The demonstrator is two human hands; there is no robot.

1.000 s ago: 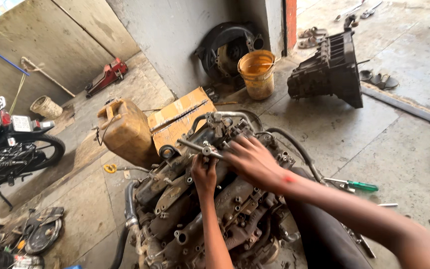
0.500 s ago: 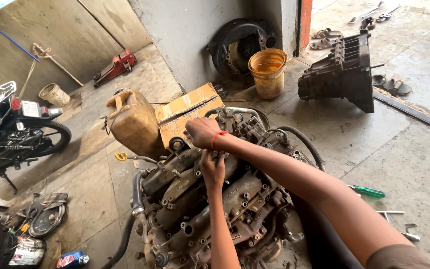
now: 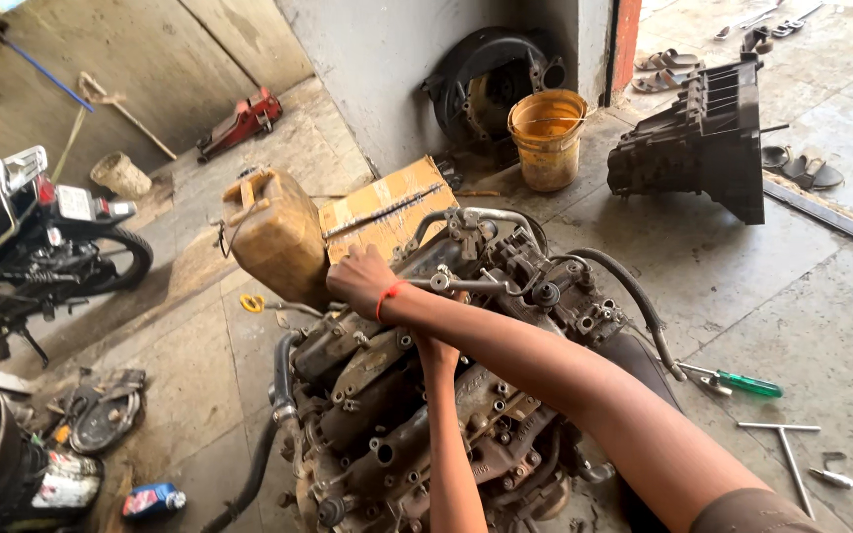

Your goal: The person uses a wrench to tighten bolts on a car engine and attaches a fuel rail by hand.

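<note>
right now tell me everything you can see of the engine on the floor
The engine is a big, greasy, brown-grey metal block that sits on the concrete floor. Bolts, ports and pipes cover its top, and black hoses curve off both sides. The right hand rests on its upper left end; the left hand is hidden behind the right forearm. A dirty yellow jerrycan stands close beside it.

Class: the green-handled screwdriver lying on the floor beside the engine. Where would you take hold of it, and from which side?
Grip the screwdriver by its green handle, from above. It lies flat on the concrete floor, handle pointing away from the engine, nothing crowding that end.
</note>
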